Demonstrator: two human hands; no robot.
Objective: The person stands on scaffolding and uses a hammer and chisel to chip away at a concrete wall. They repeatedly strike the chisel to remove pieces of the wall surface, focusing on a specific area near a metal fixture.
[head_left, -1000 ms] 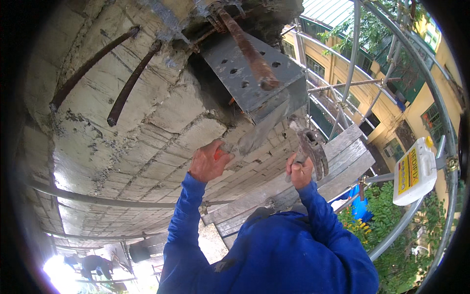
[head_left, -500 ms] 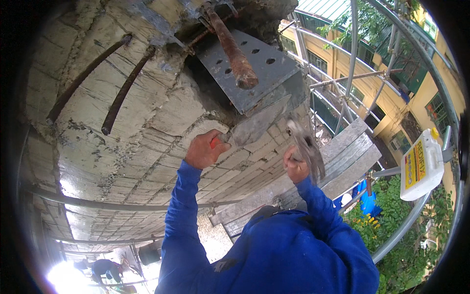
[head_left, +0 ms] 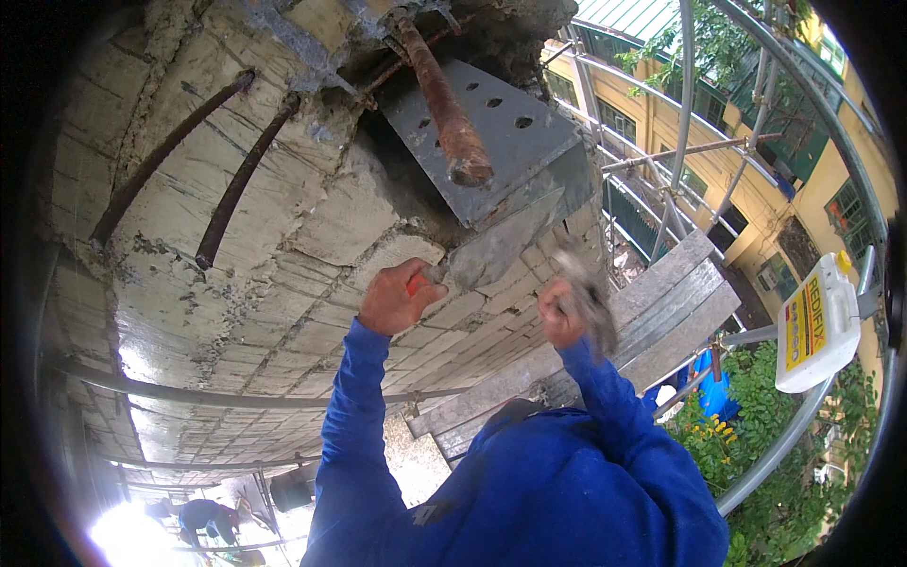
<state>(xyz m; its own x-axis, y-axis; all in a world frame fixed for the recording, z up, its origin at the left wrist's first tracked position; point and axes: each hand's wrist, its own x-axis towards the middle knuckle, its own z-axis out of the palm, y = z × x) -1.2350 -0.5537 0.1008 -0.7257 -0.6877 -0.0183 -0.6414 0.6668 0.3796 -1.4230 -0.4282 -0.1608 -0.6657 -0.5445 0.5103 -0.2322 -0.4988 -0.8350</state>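
Your left hand [head_left: 397,298] is closed around the orange handle of a flat grey steel trowel [head_left: 496,248], whose blade lies against the grey mortar-streaked brick wall [head_left: 283,236] just under the perforated grey metal plate [head_left: 491,137]. Your right hand [head_left: 559,314] is fisted on a blurred grey metal tool [head_left: 588,293]; its kind cannot be told. A rusted round steel bar [head_left: 444,104] runs across the plate. Two rusted reinforcing rods [head_left: 236,180] lie against the brickwork to the left. A white plastic jug with a yellow label [head_left: 814,326] hangs on the grey scaffold tube [head_left: 789,444] at right.
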